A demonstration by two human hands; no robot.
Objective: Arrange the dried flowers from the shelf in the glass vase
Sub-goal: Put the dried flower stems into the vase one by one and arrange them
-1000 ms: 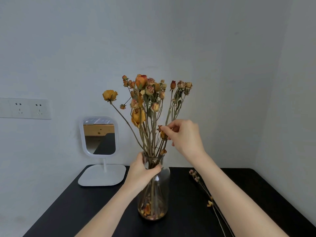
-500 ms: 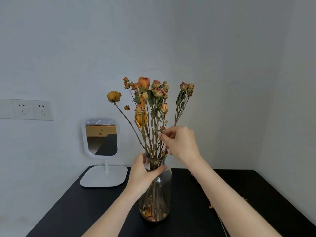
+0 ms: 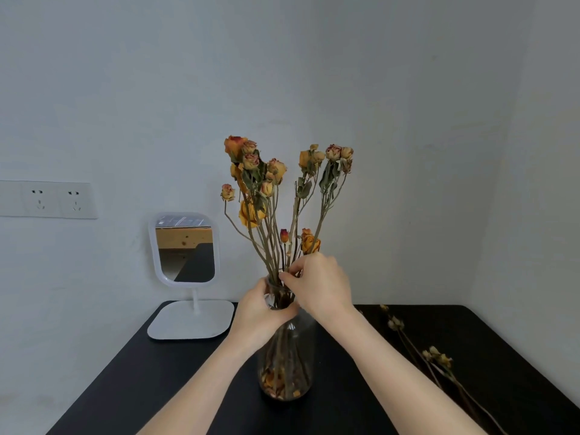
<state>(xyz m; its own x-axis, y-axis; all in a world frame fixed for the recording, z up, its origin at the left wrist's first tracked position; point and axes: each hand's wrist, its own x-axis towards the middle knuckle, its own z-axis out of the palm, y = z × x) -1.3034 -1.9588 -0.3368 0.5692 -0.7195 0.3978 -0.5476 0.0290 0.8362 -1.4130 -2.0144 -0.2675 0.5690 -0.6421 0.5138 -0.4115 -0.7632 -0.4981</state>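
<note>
We see a glass vase [image 3: 287, 365] standing upright on the black tabletop [image 3: 150, 375], about midway across it and close to us. It holds a bunch of dried flowers [image 3: 249, 211], mostly orange and yellow roses with a few pinkish buds. The stems fan upward out of the narrow neck, and loose petals lie at the bottom of the glass.

Our left hand [image 3: 260, 315] is wrapped around the neck of the vase, with its fingers [image 3: 284, 313] curled against the glass just under the rim. Our right hand [image 3: 320, 284] sits just above the vase mouth. The thumb and forefinger pinch the stems there, and the other fingers are bent loosely behind them. A short orange bloom [image 3: 310, 241] rises right above that hand, and a small red bud [image 3: 284, 235] stands just left of it.

To the right of the vase, apart from it, 2 or 3 more dried stems [image 3: 439, 359] with pale buds lie flat on the tabletop, running from the back edge toward the front right corner.

At the back left of the tabletop a small white mirror [image 3: 185, 249] stands on a flat square base. On the pale wall to its left is a white socket plate [image 3: 47, 199] with 2 outlets in view.
</note>
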